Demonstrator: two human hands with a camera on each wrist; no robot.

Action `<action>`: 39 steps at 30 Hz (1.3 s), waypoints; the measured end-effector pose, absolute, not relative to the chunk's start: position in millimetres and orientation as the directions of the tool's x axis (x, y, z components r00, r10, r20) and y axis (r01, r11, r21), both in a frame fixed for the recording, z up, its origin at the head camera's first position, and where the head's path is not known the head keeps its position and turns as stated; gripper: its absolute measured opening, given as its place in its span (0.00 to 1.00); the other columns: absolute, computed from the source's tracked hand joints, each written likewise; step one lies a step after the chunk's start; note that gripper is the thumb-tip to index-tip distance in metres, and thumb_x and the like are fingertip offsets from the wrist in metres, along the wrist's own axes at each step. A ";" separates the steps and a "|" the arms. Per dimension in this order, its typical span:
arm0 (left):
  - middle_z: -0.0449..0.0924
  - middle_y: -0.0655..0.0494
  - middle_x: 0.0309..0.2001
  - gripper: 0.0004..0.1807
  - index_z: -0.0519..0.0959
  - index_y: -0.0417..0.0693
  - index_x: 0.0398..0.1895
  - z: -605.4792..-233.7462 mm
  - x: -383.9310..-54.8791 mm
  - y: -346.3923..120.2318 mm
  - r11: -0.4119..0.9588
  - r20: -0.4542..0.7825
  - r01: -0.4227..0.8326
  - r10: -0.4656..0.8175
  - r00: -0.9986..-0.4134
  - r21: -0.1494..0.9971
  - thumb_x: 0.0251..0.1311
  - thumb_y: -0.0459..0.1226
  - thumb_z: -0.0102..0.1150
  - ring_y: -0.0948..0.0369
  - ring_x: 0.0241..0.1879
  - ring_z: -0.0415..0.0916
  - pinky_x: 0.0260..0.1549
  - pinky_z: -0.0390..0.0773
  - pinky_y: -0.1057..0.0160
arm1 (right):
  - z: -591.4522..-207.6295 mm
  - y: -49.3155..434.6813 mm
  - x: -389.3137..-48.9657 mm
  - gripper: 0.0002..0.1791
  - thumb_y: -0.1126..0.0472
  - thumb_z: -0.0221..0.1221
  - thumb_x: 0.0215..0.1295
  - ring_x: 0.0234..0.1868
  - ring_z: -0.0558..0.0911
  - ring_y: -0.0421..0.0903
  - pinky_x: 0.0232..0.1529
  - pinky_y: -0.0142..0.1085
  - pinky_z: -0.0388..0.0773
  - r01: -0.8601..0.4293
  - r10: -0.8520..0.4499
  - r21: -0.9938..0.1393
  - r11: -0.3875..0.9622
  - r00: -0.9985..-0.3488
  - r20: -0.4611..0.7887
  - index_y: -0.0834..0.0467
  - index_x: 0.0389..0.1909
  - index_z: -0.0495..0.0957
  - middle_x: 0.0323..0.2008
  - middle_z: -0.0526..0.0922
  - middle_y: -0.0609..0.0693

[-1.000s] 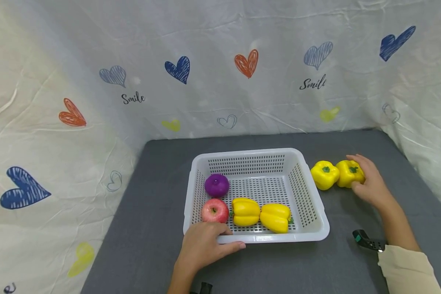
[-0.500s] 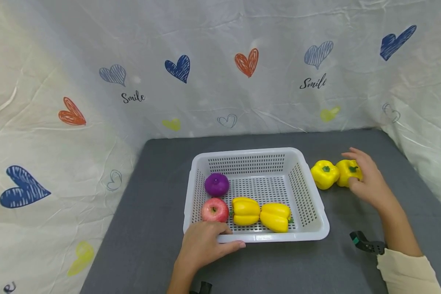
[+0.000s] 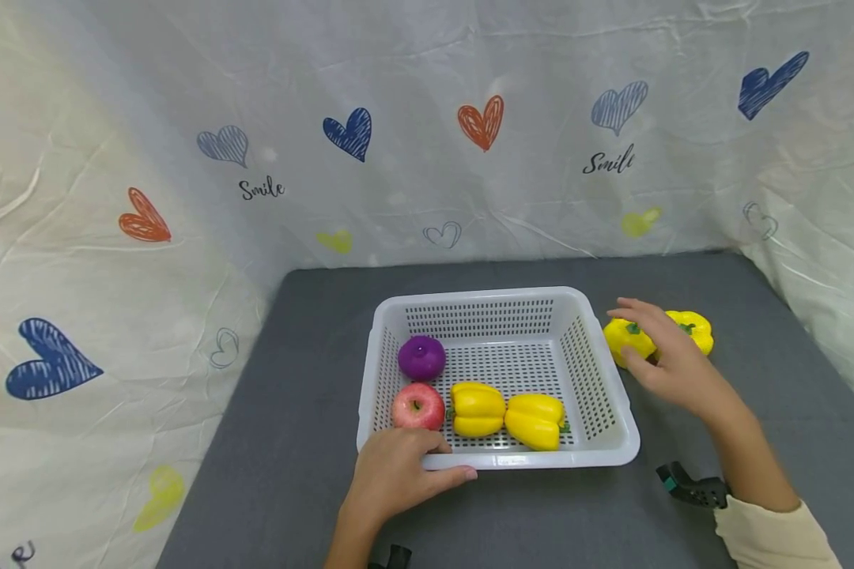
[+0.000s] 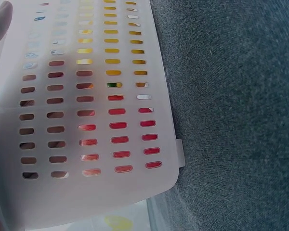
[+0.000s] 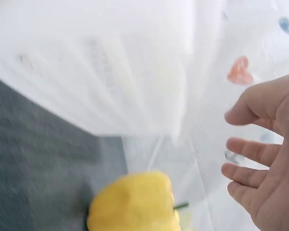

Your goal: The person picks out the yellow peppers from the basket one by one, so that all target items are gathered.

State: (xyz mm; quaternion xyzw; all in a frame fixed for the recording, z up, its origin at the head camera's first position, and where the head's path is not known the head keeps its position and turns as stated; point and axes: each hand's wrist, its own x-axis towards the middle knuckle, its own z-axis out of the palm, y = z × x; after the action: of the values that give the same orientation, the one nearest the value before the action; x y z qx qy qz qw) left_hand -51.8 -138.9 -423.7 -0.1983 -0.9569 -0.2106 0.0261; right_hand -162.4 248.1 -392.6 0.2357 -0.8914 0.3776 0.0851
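Observation:
My left hand (image 3: 394, 474) grips the near rim of a white perforated plastic basket (image 3: 484, 295), fingers over the inside and thumb along the outer edge. The left wrist view shows the basket's slotted wall (image 4: 86, 130) close up. Just right of the basket, my right hand (image 3: 672, 359) is over a yellow bell pepper (image 3: 621, 341), fingers spread, partly covering it. Another yellow bell pepper (image 3: 699, 325) lies behind that hand. From the right wrist, the fingers look apart from a yellow pepper (image 5: 135, 204) below.
Inside the basket lie a purple onion (image 3: 421, 358), a red apple (image 3: 417, 406) and two yellow bell peppers, one on the left (image 3: 478, 399) and one on the right (image 3: 534, 420). A dark grey cloth (image 3: 292, 379) covers the table. Behind hangs a white sheet (image 3: 398, 71) with printed hearts.
My right hand has left the right-hand pepper and shifted left over the pepper nearer the basket. Both peppers stay in place. The left hand keeps its hold on the rim.

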 end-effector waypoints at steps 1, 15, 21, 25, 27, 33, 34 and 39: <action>0.71 0.81 0.19 0.24 0.84 0.69 0.25 -423.7 -51.8 -138.9 0.832 0.134 0.391 0.369 -0.920 0.392 0.52 0.72 0.58 0.73 0.17 0.62 0.18 0.63 0.70 | -393.0 244.1 -161.1 0.27 0.73 0.59 0.61 0.69 0.59 0.70 0.58 0.74 0.56 -0.494 -0.376 -0.621 0.609 -0.869 0.322 0.63 0.63 0.71 0.70 0.63 0.66; 0.69 0.81 0.18 0.25 0.84 0.68 0.25 -423.9 -51.5 -139.7 0.836 0.124 0.376 0.357 -0.926 0.400 0.51 0.73 0.58 0.73 0.17 0.62 0.18 0.64 0.70 | -402.1 198.1 -157.0 0.29 0.62 0.66 0.63 0.68 0.68 0.62 0.62 0.62 0.65 -0.595 -0.607 -0.528 0.606 -0.775 0.177 0.61 0.65 0.72 0.66 0.72 0.60; 0.69 0.80 0.18 0.26 0.84 0.67 0.26 -423.9 -51.3 -139.6 0.839 0.130 0.375 0.353 -0.927 0.395 0.51 0.74 0.57 0.73 0.17 0.63 0.19 0.64 0.71 | -402.1 182.2 -153.7 0.35 0.48 0.68 0.63 0.68 0.68 0.61 0.63 0.62 0.64 -0.569 -0.625 -0.511 0.644 -0.777 0.077 0.57 0.68 0.72 0.67 0.73 0.57; 0.69 0.80 0.18 0.26 0.84 0.67 0.25 -423.5 -51.7 -139.6 0.840 0.136 0.375 0.351 -0.927 0.392 0.51 0.74 0.57 0.73 0.17 0.63 0.19 0.64 0.71 | -400.7 172.0 -152.3 0.43 0.36 0.67 0.59 0.64 0.73 0.61 0.63 0.61 0.63 -0.573 -0.630 -0.412 0.708 -0.777 -0.003 0.58 0.68 0.72 0.63 0.77 0.56; 0.69 0.80 0.18 0.26 0.84 0.67 0.25 -423.5 -51.9 -139.5 0.841 0.139 0.376 0.350 -0.927 0.390 0.51 0.74 0.57 0.73 0.17 0.63 0.19 0.64 0.70 | -400.2 167.2 -152.3 0.46 0.32 0.66 0.57 0.62 0.75 0.60 0.62 0.61 0.63 -0.572 -0.630 -0.367 0.734 -0.775 -0.052 0.58 0.69 0.72 0.62 0.78 0.56; 0.69 0.80 0.18 0.25 0.84 0.68 0.25 -423.8 -51.3 -139.2 0.845 0.146 0.380 0.352 -0.925 0.377 0.51 0.74 0.58 0.73 0.17 0.63 0.19 0.64 0.70 | -402.5 154.0 -154.8 0.50 0.30 0.65 0.55 0.57 0.78 0.56 0.58 0.58 0.70 -0.482 -0.616 -0.426 0.766 -0.740 -0.271 0.59 0.70 0.69 0.61 0.78 0.56; 0.69 0.80 0.18 0.25 0.84 0.68 0.25 -423.8 -51.1 -139.0 0.844 0.145 0.382 0.353 -0.924 0.376 0.51 0.74 0.58 0.73 0.17 0.63 0.19 0.64 0.71 | -403.7 152.2 -155.1 0.50 0.31 0.66 0.54 0.56 0.79 0.55 0.57 0.57 0.71 -0.461 -0.616 -0.449 0.765 -0.726 -0.305 0.59 0.71 0.68 0.61 0.78 0.56; 0.70 0.80 0.18 0.26 0.84 0.67 0.26 -422.9 -51.4 -138.7 0.839 0.134 0.387 0.364 -0.922 0.383 0.52 0.73 0.58 0.73 0.17 0.63 0.19 0.65 0.71 | -411.0 148.2 -153.6 0.49 0.33 0.68 0.53 0.46 0.77 0.47 0.52 0.53 0.73 -0.422 -0.626 -0.497 0.759 -0.684 -0.375 0.58 0.70 0.69 0.58 0.79 0.52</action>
State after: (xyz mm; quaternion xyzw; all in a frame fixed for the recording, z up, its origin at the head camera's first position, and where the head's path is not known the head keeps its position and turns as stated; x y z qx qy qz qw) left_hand -51.4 -138.7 -422.9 -0.1957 -0.9585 -0.2054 0.0278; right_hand -153.6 148.2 -411.0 0.2917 -0.8978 0.1889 -0.2704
